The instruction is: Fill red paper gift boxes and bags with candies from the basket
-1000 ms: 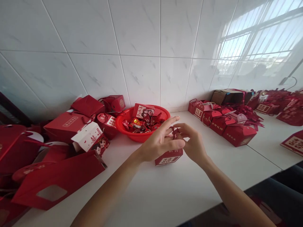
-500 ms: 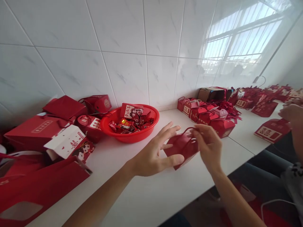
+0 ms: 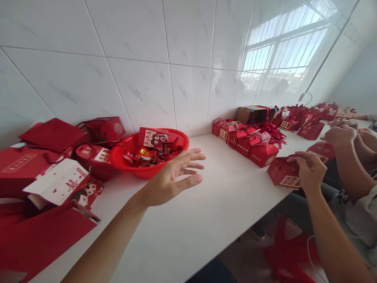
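Running in front of you, the white worktop (image 3: 165, 236) looks smooth, so a box set on it may slide with a small push. On its far side, to the right, stands a row of red boxes (image 3: 244, 144). The red basket (image 3: 141, 171) stands more to the left. The box (image 3: 279, 175) that you hold is at the right, close to the front edge of the worktop; it is nearly upright, but the view does not tell whether its bottom touches the surface. It seems to be made from thin card: rather light, stiff along the folds, easy to dent on the flat sides. The inside is hidden, so the weight remains a guess. For more support, put a palm under the bottom or press near the folds, not in the middle of a panel. Of your hands, the right hand (image 3: 312, 169) is closed in a pinch at the top of the box, with the handle in it. The left hand (image 3: 173, 177) has nothing in it and is wide open, fingers spread, near the basket. The handle (image 3: 291, 156), the smallest thing, appears thin and soft. Probably it lets the box swing, so pinch it at the centre and avoid a hard pull.
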Motion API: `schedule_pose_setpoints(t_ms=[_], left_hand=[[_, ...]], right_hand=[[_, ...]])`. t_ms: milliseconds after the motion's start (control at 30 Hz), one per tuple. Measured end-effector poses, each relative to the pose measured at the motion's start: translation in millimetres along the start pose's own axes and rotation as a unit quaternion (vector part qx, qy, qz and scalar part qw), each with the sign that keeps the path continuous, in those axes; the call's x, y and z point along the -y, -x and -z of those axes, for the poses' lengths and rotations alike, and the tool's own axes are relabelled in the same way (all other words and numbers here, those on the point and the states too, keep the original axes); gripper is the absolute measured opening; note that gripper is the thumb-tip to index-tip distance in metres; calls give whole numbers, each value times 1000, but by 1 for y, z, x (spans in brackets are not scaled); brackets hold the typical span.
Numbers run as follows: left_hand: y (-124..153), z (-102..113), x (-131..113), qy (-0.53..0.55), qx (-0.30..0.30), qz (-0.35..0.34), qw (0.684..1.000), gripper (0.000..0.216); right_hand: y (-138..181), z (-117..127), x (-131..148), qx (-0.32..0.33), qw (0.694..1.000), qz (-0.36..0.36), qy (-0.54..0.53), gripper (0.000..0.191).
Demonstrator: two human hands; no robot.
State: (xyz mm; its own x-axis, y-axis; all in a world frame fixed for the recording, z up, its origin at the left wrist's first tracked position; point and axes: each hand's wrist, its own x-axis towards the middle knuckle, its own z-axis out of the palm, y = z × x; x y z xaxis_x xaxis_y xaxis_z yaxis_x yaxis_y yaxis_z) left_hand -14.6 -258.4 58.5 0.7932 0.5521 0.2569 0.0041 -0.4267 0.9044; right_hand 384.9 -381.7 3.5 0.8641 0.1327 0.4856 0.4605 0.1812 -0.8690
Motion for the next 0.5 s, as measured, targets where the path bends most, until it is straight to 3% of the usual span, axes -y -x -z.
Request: schedule_pose_setpoints(t_ms=[100, 300, 500], left_hand=[[-1, 1, 1, 5, 3, -1, 1000, 45], [0, -2, 7, 15, 22, 5, 1000, 37], [19, 6, 14, -9, 24, 39, 999, 34]], right_hand=[[-13, -4, -3, -19, 999, -36, -6, 26], [-24, -21, -10, 26, 996, -72, -45, 27], [-27, -36, -19, -36, 998, -21, 48, 26]])
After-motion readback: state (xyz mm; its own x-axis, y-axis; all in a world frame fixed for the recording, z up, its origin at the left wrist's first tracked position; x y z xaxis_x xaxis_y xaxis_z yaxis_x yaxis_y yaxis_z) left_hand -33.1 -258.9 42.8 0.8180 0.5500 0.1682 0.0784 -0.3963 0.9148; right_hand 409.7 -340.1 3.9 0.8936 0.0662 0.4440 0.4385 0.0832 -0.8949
